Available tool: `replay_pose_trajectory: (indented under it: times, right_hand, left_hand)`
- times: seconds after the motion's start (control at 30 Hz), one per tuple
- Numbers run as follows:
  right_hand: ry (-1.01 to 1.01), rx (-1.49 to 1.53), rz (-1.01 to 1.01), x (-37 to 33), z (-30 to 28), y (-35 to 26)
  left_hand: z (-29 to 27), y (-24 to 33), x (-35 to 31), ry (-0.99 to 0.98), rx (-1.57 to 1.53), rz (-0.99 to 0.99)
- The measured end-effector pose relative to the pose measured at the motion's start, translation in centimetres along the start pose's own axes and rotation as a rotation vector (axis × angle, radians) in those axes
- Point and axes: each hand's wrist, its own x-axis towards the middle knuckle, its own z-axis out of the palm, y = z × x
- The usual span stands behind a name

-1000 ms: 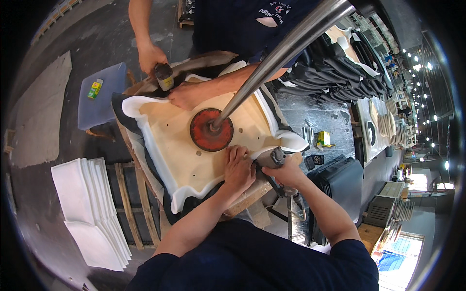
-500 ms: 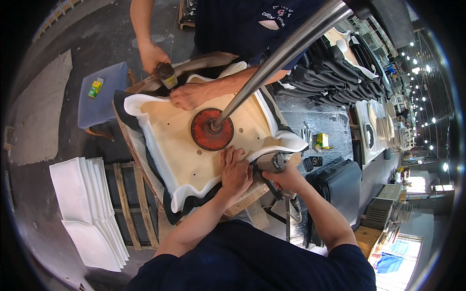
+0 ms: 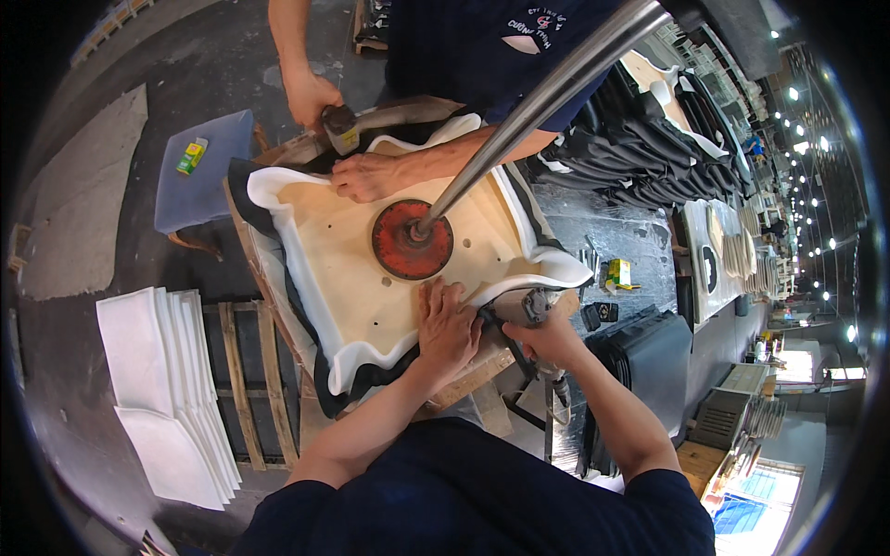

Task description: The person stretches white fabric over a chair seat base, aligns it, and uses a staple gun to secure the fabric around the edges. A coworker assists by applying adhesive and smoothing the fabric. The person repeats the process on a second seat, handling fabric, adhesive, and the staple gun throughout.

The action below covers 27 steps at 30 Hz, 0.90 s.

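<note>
A pale wooden seat panel (image 3: 348, 287) lies underside up, with white padding (image 3: 311, 306) and a black cover (image 3: 335, 399) around its edges. My left hand (image 3: 448, 329) is at the near edge, fingers bent over the folded black cover onto the wood; part of the cover is hidden under it. Wrapped round the handle of a grey staple gun (image 3: 521, 308), my right hand (image 3: 552, 341) holds its nose at the same edge, just right of my left hand. A red round plate (image 3: 394, 243) on a steel rod (image 3: 519, 120) rests on the panel's middle.
Across from me, a co-worker's hand (image 3: 313, 97) holds another staple gun (image 3: 340, 130); their other hand (image 3: 366, 176) presses the far edge. A plastic-covered stool (image 3: 199, 199) and stacked white pads (image 3: 153, 361) are left. Black covers (image 3: 640, 139) and black sheets (image 3: 649, 357) lie right.
The whole view has shifted slightly, so the panel sits a little to the right and up. My hands and the staple gun keep their places at the near edge.
</note>
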Motion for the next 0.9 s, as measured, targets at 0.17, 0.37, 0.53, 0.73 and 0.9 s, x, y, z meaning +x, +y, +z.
replay_pose_trajectory:
  times: [0.17,0.37,0.53,0.73,0.9]
  right_hand:
    - [-0.028,-0.024,0.054,-0.5,0.4,0.4]
    - [0.007,-0.043,0.034,-0.3,1.4,-1.4]
    - [-0.015,0.017,0.022,-0.3,1.2,-0.2]
    - [-0.031,0.106,-0.004,-1.3,1.9,0.2]
    - [-0.044,-0.021,0.058,-1.1,2.2,-0.9]
  left_hand:
    - [-0.2,0.5,0.2,-0.058,-0.054,-0.041]
    - [-0.3,0.1,0.4,-0.077,-0.052,-0.038]
    - [-1.1,0.0,-1.1,0.003,-0.015,0.035]
    - [-1.2,-0.7,-1.1,-0.043,-0.010,-0.005]
    - [-1.5,-0.6,-0.9,-0.087,-0.047,-0.038]
